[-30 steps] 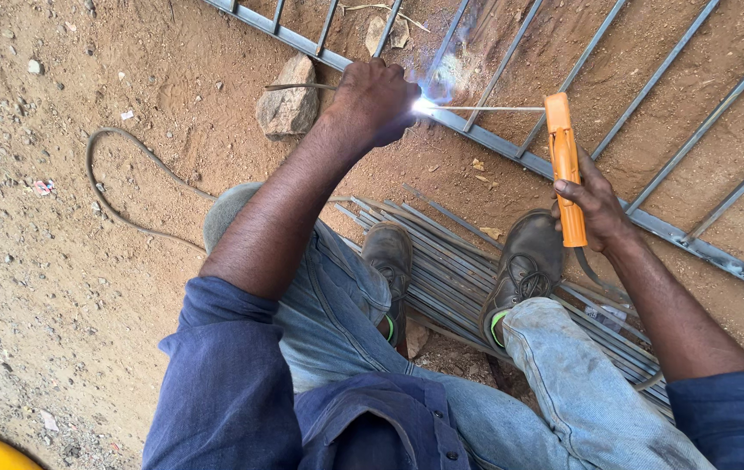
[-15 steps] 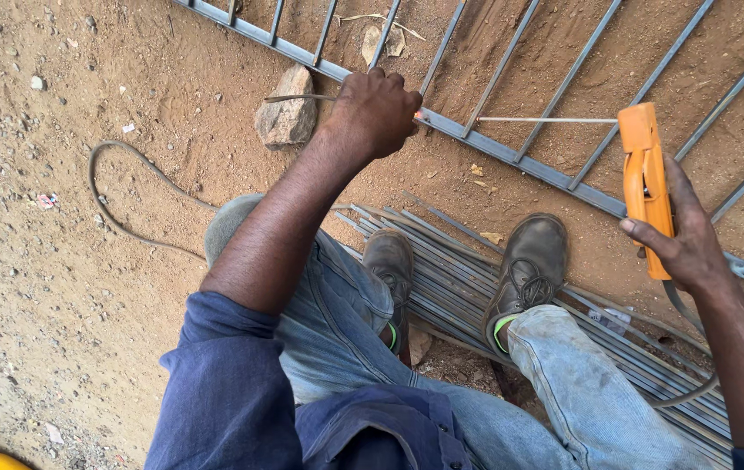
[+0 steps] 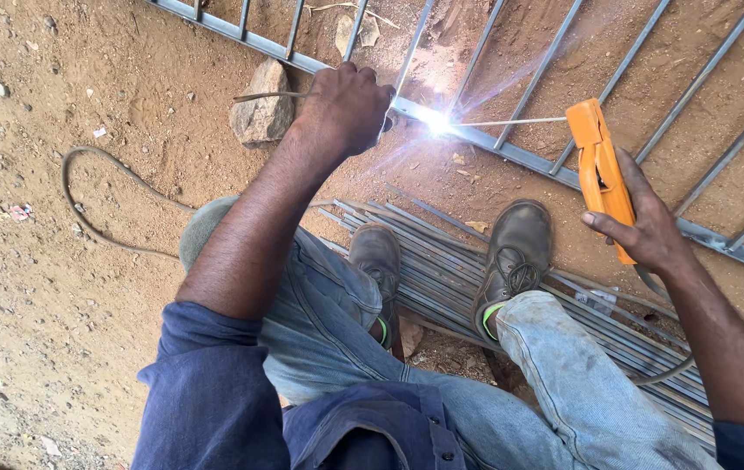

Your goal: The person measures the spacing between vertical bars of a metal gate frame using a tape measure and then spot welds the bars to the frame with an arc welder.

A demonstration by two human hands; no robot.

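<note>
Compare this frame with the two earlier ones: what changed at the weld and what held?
The right hand swung the orange electrode holder away half a second ago, breaking the arc, and has brought it back; the rod tip sparks again on the metal gate frame. The left hand stayed closed on the frame beside the rock; both boots remain on the steel rods.

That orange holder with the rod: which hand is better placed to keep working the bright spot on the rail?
Probably the right hand: it grips the orange holder, whose rod reaches the spark. The left hand is closed at the rail.
</note>
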